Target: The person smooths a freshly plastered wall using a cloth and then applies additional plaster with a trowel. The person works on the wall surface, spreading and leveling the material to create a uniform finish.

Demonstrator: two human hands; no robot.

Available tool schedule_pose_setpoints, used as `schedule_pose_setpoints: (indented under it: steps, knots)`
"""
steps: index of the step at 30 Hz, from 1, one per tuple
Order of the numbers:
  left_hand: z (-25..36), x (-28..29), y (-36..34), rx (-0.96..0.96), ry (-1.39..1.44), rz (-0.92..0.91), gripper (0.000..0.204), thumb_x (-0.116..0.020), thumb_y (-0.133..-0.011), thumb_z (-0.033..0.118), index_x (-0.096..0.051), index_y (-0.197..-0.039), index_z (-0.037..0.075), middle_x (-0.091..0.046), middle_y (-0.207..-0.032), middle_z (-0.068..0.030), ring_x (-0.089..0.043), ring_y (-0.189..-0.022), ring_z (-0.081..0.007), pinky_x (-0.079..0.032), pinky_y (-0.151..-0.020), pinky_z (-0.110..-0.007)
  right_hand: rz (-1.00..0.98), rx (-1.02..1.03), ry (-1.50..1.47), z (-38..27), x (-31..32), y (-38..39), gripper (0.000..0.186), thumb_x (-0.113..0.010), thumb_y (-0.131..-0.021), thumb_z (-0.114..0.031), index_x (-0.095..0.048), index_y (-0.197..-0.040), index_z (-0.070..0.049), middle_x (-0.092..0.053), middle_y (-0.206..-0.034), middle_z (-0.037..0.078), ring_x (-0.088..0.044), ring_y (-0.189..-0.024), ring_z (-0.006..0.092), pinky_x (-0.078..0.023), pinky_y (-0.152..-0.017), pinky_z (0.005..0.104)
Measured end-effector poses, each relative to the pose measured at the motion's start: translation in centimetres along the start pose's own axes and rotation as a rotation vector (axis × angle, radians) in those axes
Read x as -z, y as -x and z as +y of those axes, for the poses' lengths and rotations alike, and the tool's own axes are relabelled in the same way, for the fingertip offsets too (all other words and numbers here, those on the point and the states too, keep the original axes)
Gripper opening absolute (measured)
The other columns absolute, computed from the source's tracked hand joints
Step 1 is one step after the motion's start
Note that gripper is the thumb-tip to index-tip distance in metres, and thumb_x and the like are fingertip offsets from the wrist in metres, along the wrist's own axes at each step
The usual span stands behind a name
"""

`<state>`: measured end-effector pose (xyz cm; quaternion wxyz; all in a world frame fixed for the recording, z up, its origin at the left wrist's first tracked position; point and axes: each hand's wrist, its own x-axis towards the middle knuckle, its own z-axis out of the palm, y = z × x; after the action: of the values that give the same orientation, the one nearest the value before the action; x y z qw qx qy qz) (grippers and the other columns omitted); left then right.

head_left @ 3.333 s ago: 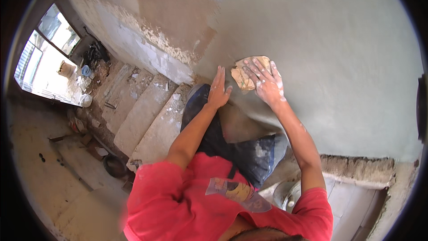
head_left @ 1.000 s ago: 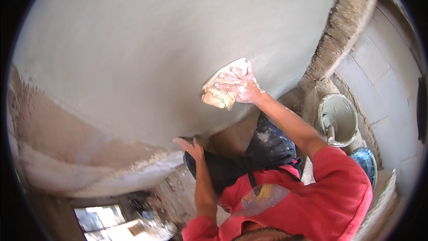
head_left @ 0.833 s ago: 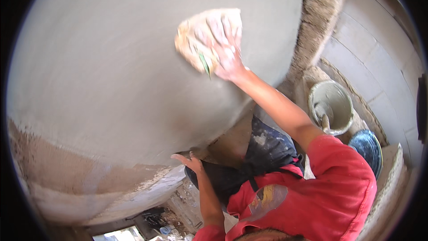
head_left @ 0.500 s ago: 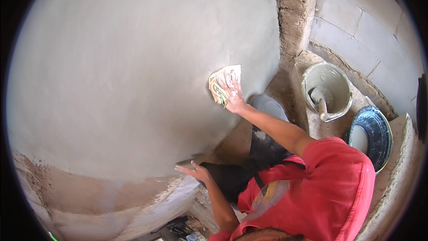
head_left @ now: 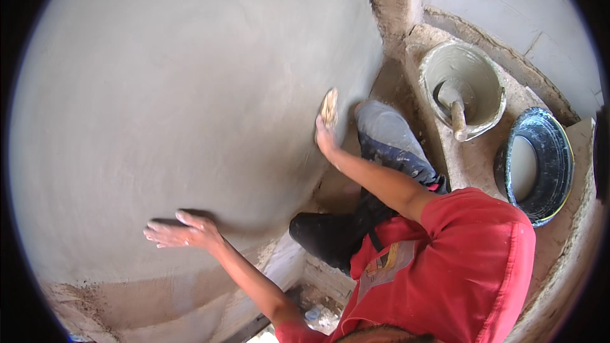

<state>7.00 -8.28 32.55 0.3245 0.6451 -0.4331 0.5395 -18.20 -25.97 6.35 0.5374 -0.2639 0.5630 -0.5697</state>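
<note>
A broad grey plastered wall (head_left: 190, 108) fills the left and middle of the head view. At its right part, my right hand (head_left: 326, 136) holds a cream folded wad (head_left: 329, 107), seen nearly edge-on; whether it is paper or cloth I cannot tell. The wad is at the wall surface, but contact is unclear. My left hand (head_left: 181, 232) is open near the lower part of the wall, fingers stretched to the left and thumb apart, with nothing in it. A dark shadow lies beside it. Whitish smears mark its fingers.
To the right, a mortar-coated bucket (head_left: 432, 76) with a trowel-like tool (head_left: 458, 117) inside stands on a rough ledge (head_left: 467, 159). Nearer stands a dark tub (head_left: 554, 152) holding greyish liquid. My bent knee (head_left: 384, 127) is close to the wall. Pale blocks (head_left: 470, 0) form the far-right wall.
My left hand has moved left and up against the wall area. My right hand has turned, so the wad now shows edge-on instead of flat. The view has shifted slightly.
</note>
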Motion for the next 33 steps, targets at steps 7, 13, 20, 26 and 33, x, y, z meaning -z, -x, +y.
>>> schedule_pose_setpoints:
  steps: [7, 13, 20, 26, 33]
  knots:
    - [-0.4, -2.1, 0.5, 0.01, -0.113, 0.012, 0.076, -0.032, -0.111, 0.053, -0.028, -0.166, 0.001, -0.022, -0.174, -0.0206, -0.011, -0.163, -0.0389, -0.002, -0.129, -0.059, -0.051, 0.258, 0.03, -2.8, 0.4, -6.0, 0.072, -0.042, -0.111, -0.056, -0.045, -0.156, 0.0, -0.05, -0.158, 0.02, -0.044, -0.147, 0.032, -0.034, -0.121, 0.0396]
    - [0.2, -1.7, -0.1, -0.052, -0.108, 0.028, 0.079, -0.032, -0.11, 0.055, -0.027, -0.166, 0.0, -0.019, -0.174, -0.0223, -0.01, -0.162, -0.0418, -0.003, -0.128, -0.06, -0.111, -0.407, -0.268, 4.6, 2.0, -0.3, 0.076, -0.042, -0.112, -0.055, -0.034, -0.16, 0.003, -0.042, -0.163, 0.019, -0.042, -0.148, 0.0306, -0.033, -0.122, 0.0434]
    - [0.1, -1.5, 0.2, -0.016, -0.108, -0.023, 0.08, -0.033, -0.109, 0.054, -0.025, -0.165, -0.003, -0.017, -0.174, -0.0236, -0.009, -0.162, -0.0432, -0.002, -0.128, -0.06, -0.209, 0.151, -0.178, 1.6, 0.1, 0.5, 0.072, -0.043, -0.113, -0.05, -0.033, -0.162, 0.003, -0.041, -0.164, 0.019, -0.034, -0.153, 0.0276, -0.026, -0.125, 0.0412]
    - [-0.1, -1.8, 0.0, -0.057, -0.083, 0.027, 0.08, -0.033, -0.109, 0.055, -0.025, -0.166, -0.002, -0.018, -0.174, -0.0235, -0.011, -0.162, -0.0432, -0.004, -0.128, -0.061, -0.046, -0.708, -0.567, 3.5, -1.3, 5.1, 0.074, -0.049, -0.111, -0.052, -0.038, -0.16, 0.002, -0.05, -0.157, 0.015, -0.045, -0.143, 0.0258, -0.032, -0.12, 0.041]
    - [-0.3, -1.6, 0.3, -0.057, -0.128, 0.003, 0.079, -0.034, -0.11, 0.053, -0.026, -0.166, -0.002, -0.019, -0.174, -0.0231, -0.012, -0.162, -0.0427, -0.005, -0.128, -0.061, 0.046, -0.468, -0.468, 1.1, -1.7, 3.0, 0.061, -0.046, -0.113, -0.046, -0.047, -0.152, 0.0, -0.057, -0.149, 0.012, -0.051, -0.139, 0.0219, -0.033, -0.119, 0.0404]
